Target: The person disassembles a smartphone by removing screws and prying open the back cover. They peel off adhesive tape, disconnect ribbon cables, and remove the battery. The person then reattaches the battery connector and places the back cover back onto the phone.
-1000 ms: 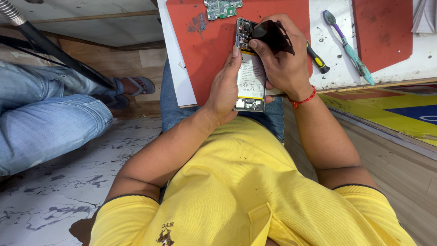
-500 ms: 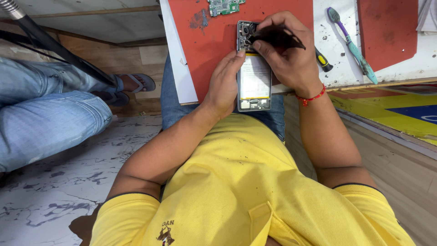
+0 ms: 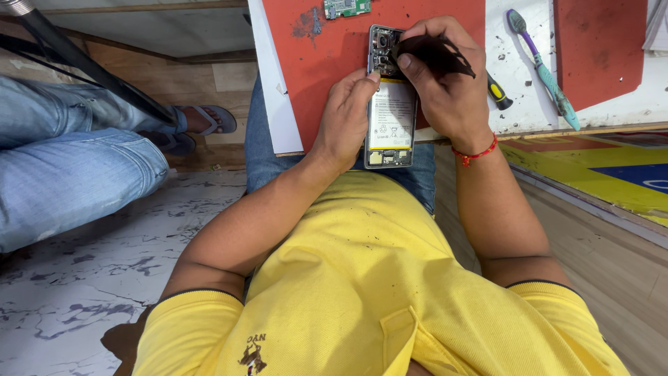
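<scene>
My left hand (image 3: 344, 115) grips the opened phone (image 3: 391, 97) on the red mat (image 3: 327, 63) at the white bench's (image 3: 518, 76) edge; right hand (image 3: 445, 76) pinches a black piece (image 3: 435, 54) over it. Marble floor (image 3: 83, 278) below.

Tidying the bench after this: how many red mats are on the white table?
2. One red mat lies under the opened phone; the other red mat lies at the right, beyond the toothbrush. More may lie out of frame.

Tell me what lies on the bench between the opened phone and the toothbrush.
In the head view, the right hand and a black-and-yellow screwdriver lie between the opened phone and the toothbrush.
</scene>
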